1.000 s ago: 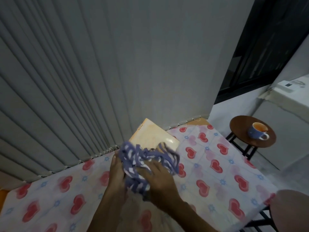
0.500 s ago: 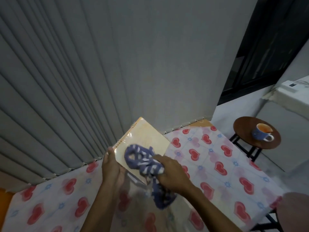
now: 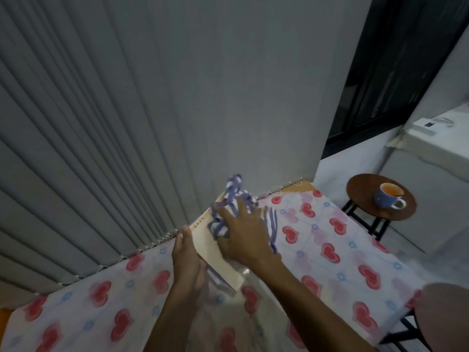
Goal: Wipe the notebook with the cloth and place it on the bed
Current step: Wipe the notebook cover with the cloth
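Stool (image 3: 360, 189), cup (image 3: 387, 199) holding orange liquid (image 3: 388, 188)

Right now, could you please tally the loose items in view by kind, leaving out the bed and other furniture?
Notebook: 1
Cloth: 1
Cup: 1
Total: 3

Both hands (image 3: 187, 260) (image 3: 243, 235) forward (fingers curled)

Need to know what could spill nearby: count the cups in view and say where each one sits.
1. A blue cup stands on the round wooden stool beside the bed, to the person's right. Others may lie outside the frame.
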`<state>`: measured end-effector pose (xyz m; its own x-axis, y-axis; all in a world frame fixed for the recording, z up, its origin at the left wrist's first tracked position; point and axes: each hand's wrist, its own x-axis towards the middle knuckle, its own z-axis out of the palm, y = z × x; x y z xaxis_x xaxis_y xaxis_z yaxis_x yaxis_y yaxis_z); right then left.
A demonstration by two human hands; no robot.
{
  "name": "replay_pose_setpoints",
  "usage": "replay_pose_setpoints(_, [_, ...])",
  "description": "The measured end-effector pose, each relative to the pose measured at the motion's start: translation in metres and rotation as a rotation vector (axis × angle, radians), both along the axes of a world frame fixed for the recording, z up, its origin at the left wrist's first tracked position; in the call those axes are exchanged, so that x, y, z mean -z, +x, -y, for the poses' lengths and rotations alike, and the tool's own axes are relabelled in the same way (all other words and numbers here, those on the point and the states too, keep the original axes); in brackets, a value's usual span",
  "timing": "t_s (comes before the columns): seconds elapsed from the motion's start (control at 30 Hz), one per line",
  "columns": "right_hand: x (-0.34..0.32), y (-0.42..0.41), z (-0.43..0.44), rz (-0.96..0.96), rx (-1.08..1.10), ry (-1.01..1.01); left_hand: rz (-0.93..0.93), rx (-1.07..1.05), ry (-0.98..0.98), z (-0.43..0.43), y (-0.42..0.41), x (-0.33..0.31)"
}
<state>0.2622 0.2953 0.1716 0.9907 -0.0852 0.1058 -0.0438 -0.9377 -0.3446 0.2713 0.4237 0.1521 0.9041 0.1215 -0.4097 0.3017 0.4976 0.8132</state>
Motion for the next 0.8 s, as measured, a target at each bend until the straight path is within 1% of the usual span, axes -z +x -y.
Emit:
replay_pose_setpoints(0.17, [0.024, -0.029, -0.028, 0.1, -0.082, -0.062, 0.017, -0.016, -0.047, -0.008, 0.0, 0.001])
replay_pose_setpoints(0.2, [0.028, -0.029, -0.026, 0.139, -0.071, -0.054, 0.023, -0.011, -0.053, -0.009, -0.001, 0.0])
replay_pose_setpoints(0.27, [0.027, -0.014, -0.007, 0.234, 0.069, -0.01, 0.045, -0.007, -0.072, -0.011, -0.003, 0.002])
replay_pose_setpoints(0.3, [0.022, -0.002, 0.009, 0.213, 0.166, 0.028, 0.049, -0.005, -0.077, -0.012, -0.005, 0.002])
replay_pose_setpoints(0.37, [0.007, 0.021, 0.038, 0.076, 0.287, 0.142, 0.048, 0.018, -0.069, -0.015, -0.007, 0.002])
replay_pose_setpoints(0.4, [0.003, 0.028, 0.042, 0.057, 0.278, 0.175, 0.048, 0.035, -0.06, -0.017, -0.006, 0.001])
replay_pose_setpoints(0.47, [0.011, 0.022, 0.027, 0.152, 0.193, 0.102, 0.044, 0.039, -0.044, -0.018, -0.003, -0.002])
replay_pose_setpoints(0.5, [0.018, 0.013, 0.013, 0.184, 0.116, 0.055, 0.044, 0.035, -0.038, -0.019, -0.001, -0.003])
replay_pose_setpoints(0.57, [0.032, -0.009, -0.008, 0.17, -0.015, -0.011, 0.036, 0.036, -0.037, -0.02, 0.001, -0.004])
replay_pose_setpoints(0.6, [0.035, -0.012, -0.009, 0.144, -0.041, -0.022, 0.031, 0.037, -0.035, -0.021, 0.001, -0.004])
replay_pose_setpoints(0.73, [0.013, 0.017, 0.026, 0.018, 0.024, 0.011, 0.039, 0.081, -0.005, -0.019, -0.005, -0.001])
replay_pose_setpoints(0.8, [0.011, 0.016, 0.026, 0.014, 0.079, 0.077, 0.039, 0.09, -0.004, -0.017, -0.003, -0.003])
